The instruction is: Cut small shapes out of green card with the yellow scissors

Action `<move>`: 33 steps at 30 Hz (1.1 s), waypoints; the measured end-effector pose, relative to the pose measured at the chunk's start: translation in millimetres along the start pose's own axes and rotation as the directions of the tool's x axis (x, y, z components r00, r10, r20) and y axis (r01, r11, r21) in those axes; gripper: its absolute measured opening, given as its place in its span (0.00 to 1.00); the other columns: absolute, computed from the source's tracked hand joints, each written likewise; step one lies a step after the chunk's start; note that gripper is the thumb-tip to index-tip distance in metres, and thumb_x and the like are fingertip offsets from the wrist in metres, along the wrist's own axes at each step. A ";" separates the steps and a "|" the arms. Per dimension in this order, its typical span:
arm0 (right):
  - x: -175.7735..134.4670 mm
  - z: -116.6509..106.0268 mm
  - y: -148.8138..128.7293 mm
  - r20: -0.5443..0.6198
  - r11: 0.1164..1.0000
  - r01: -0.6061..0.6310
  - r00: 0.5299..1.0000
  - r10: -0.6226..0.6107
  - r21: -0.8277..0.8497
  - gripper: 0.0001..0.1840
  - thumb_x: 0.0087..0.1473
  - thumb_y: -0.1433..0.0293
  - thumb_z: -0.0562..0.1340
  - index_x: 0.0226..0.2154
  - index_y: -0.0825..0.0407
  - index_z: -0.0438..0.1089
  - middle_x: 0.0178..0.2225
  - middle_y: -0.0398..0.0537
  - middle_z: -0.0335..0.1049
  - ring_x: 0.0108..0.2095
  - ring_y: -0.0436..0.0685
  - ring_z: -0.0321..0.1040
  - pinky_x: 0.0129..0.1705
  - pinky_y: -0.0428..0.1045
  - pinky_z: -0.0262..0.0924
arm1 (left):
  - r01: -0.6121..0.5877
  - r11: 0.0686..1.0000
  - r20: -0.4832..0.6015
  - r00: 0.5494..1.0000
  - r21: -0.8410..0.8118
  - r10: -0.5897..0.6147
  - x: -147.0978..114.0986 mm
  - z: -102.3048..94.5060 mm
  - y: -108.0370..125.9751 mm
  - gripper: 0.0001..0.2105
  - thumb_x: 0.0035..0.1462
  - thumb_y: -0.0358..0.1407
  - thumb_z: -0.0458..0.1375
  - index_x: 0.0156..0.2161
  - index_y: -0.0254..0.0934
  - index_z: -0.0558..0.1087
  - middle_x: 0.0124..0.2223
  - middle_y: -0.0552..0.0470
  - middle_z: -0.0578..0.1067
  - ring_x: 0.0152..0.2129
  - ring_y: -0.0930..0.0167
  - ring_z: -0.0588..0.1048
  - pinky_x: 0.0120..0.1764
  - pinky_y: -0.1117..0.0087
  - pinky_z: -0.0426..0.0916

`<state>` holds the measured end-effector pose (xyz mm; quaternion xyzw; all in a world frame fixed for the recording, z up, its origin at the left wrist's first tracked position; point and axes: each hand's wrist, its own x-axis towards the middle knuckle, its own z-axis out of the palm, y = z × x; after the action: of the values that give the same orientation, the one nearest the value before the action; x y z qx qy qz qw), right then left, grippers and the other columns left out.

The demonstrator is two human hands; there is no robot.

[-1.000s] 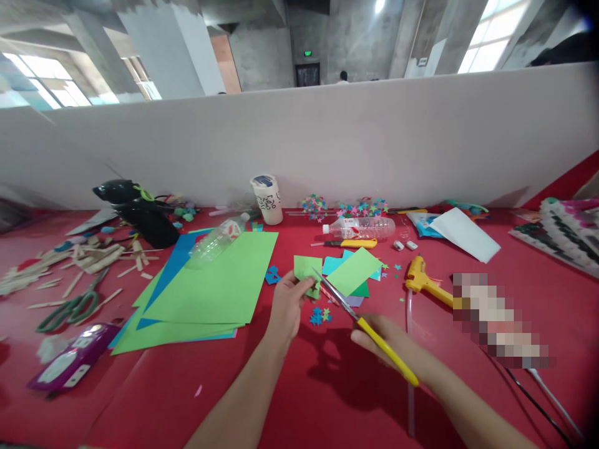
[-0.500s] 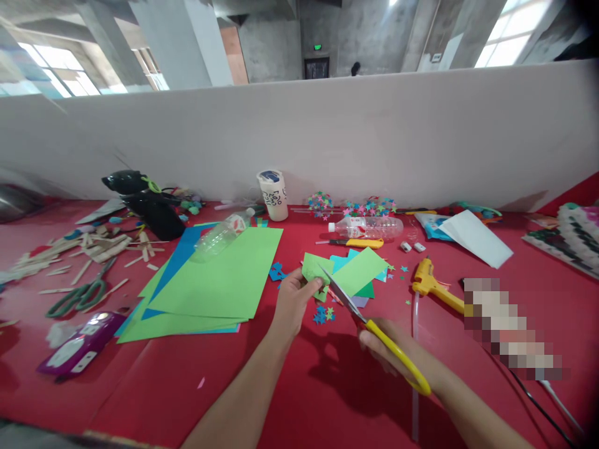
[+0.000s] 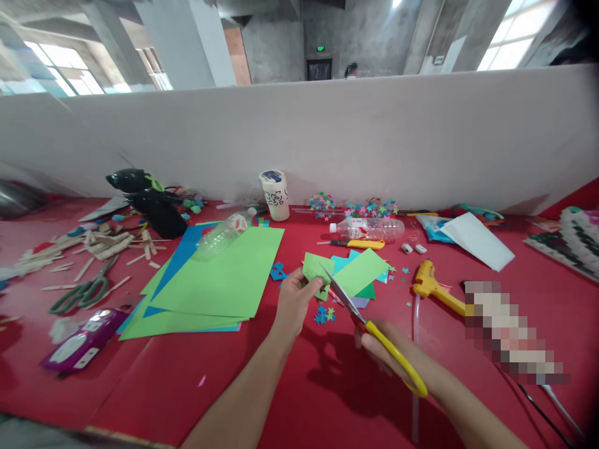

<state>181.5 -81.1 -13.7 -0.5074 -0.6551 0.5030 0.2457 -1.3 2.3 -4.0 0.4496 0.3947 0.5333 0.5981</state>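
Observation:
My left hand (image 3: 294,298) pinches a small light-green paper piece (image 3: 316,262) between thumb and fingers, above the red table. My right hand (image 3: 374,350) is closed around the yellow handles of a pair of scissors (image 3: 397,357). The blades point up and left, with their tips at the paper's right part; whether they are cutting into it I cannot tell. Just beyond lie a larger light-green sheet (image 3: 361,272) and other coloured paper scraps. Small blue and green paper stars (image 3: 322,315) lie below the held piece, and blue cut scraps (image 3: 277,271) are left of it.
Large green sheets (image 3: 219,280) lie left, with a clear bottle (image 3: 227,234) on them. Behind are a cup (image 3: 275,196), another bottle (image 3: 369,229) and a yellow utility knife (image 3: 367,244). A glue gun (image 3: 437,290) lies right; green-handled scissors (image 3: 82,294) and wooden sticks are left.
My right hand and the scissors' handles have shifted very slightly left. My left hand still holds the paper in nearly the same place. The whole view has moved a little.

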 end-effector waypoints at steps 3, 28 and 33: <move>1.1 1.2 4.2 -0.009 1.000 -0.008 1.000 0.008 -0.028 0.22 0.53 0.51 0.50 0.26 0.53 0.60 0.18 0.37 0.53 0.17 0.46 0.51 0.16 0.42 0.45 | -0.003 1.000 0.000 1.000 -0.017 0.003 -0.7 1.7 0.6 0.07 0.44 0.35 0.58 0.30 0.34 0.71 0.23 0.56 0.71 0.17 0.77 0.67 0.22 0.74 0.64; 1.8 17.7 11.2 -0.066 0.976 -0.125 0.988 0.139 0.176 0.22 0.54 0.51 0.49 0.21 0.51 0.53 0.14 0.33 0.46 0.13 0.43 0.46 0.13 0.40 0.42 | -0.007 0.998 0.012 1.000 -0.068 0.008 -3.8 5.9 0.2 0.06 0.46 0.35 0.58 0.28 0.34 0.68 0.21 0.58 0.67 0.15 0.78 0.65 0.20 0.74 0.63; 3.3 19.3 11.1 -0.071 0.969 -0.173 0.980 0.188 0.178 0.24 0.52 0.48 0.49 0.21 0.51 0.53 0.13 0.33 0.46 0.13 0.43 0.45 0.13 0.39 0.42 | -0.004 0.996 0.024 1.000 -0.085 0.006 -4.1 5.9 0.5 0.06 0.47 0.35 0.57 0.28 0.34 0.68 0.21 0.58 0.68 0.14 0.78 0.65 0.19 0.75 0.62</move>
<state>168.8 -86.3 -31.6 -0.5634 -0.5495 0.5549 0.2698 3.7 -2.4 -1.9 0.4312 0.3632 0.5456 0.6201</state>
